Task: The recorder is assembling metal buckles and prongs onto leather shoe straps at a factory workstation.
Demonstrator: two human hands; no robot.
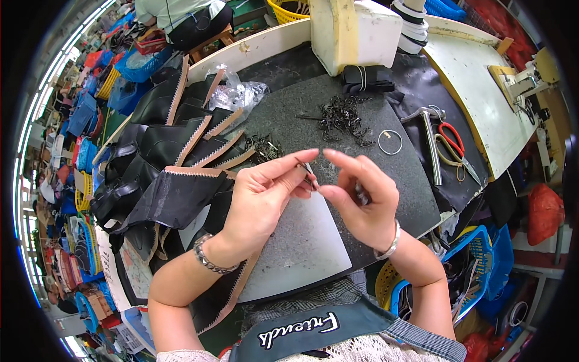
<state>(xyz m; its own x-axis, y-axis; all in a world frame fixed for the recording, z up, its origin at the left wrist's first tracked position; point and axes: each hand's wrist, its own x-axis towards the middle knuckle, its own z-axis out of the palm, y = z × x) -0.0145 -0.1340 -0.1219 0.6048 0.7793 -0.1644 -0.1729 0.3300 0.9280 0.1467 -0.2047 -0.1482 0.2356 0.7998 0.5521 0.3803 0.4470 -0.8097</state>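
Note:
Over the middle of the work board, my left hand [260, 192] pinches a small, thin dark strip [307, 173] between thumb and fingers. My right hand [369, 196] faces it, the thumb tip close to the strip's lower end and the index finger raised apart. Its other fingers are curled around something small and greyish, mostly hidden in the palm. Beyond the hands lies a tangled heap of small, shiny black strips [345, 119]. A smaller heap of similar pieces [263, 148] sits just past my left hand.
Black leather pieces with zigzag-edged tan borders [193, 172] pile up at left, beside a clear plastic bag [238, 95]. At right lie a hammer [429, 142], red-handled scissors [455, 145] and a pale ring [390, 142]. A white sheet [301, 253] covers the near board; a blue basket [476, 259] stands lower right.

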